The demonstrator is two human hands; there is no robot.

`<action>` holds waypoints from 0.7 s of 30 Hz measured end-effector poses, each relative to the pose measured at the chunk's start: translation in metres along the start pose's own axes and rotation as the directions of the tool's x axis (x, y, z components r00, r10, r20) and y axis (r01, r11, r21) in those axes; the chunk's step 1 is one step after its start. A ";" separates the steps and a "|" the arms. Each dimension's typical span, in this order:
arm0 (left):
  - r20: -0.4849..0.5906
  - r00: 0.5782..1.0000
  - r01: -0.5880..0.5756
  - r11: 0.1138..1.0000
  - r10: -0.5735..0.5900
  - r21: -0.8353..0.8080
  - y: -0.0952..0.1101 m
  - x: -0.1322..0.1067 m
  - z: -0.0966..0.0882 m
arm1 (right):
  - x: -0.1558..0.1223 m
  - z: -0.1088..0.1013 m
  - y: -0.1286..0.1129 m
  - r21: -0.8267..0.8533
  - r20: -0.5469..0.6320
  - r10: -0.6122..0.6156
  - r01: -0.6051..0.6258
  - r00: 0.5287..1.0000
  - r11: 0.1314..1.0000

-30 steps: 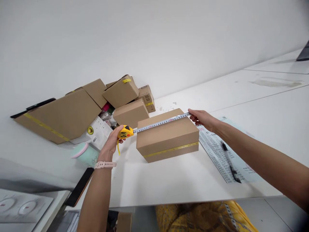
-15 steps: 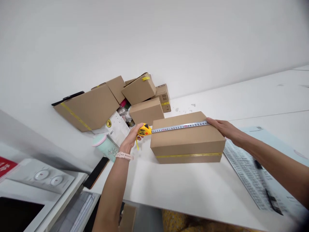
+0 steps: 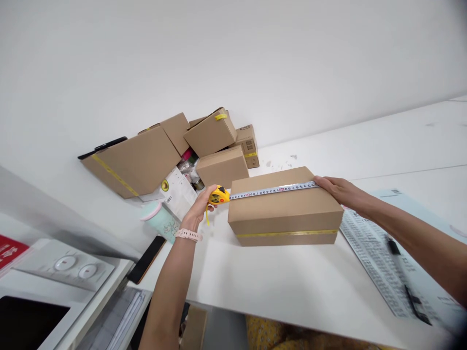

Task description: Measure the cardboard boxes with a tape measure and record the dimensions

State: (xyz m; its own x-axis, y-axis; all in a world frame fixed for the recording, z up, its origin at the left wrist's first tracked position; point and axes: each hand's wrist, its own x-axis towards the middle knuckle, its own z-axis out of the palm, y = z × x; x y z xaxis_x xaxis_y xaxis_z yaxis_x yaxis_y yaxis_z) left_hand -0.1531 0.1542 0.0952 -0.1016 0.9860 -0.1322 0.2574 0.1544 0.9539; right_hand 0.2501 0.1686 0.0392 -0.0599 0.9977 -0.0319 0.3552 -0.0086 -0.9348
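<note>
A brown cardboard box rests on the white table, with a yellow tape strip along its near side. Across its top lies the pulled-out blade of a yellow tape measure. My left hand is closed around the tape measure's case, just past the box's left edge; a pink band circles that wrist. At the box's right end, my right hand pins the blade's end against the top edge with its fingertips; the blade tip is hidden under the thumb and fingers.
Several cardboard boxes are stacked against the wall at the back left. A mint-green tumbler and a dark phone-like slab lie left of my forearm. Printed sheets with a black pen are at right. A white microwave stands lower left.
Almost nothing differs. The view has shifted very slightly, and both hands stay at the two ends of the blade over the box.
</note>
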 end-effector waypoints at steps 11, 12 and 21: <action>0.373 0.927 0.016 0.987 0.047 -0.162 0.025 -0.106 0.019 | 0.014 -0.031 -0.049 -0.202 -0.119 -0.198 0.172 0.973 0.964; 0.453 0.891 0.070 0.984 0.013 -0.166 0.021 -0.122 0.030 | 0.014 -0.029 -0.057 -0.193 -0.090 -0.235 0.215 0.968 0.957; 0.502 0.863 0.280 0.774 0.056 -0.568 -0.016 -0.152 0.158 | 0.075 0.029 -0.082 -0.346 0.117 -0.237 0.263 0.965 0.901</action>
State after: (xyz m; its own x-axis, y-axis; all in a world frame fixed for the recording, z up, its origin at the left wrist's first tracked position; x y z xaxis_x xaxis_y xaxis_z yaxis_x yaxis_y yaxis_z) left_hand 0.0101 0.0119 0.0573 0.4091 0.8913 -0.1956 -0.3755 0.3598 0.8541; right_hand 0.1895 0.2418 0.1037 -0.2508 0.9565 0.1489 0.6271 0.2778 -0.7278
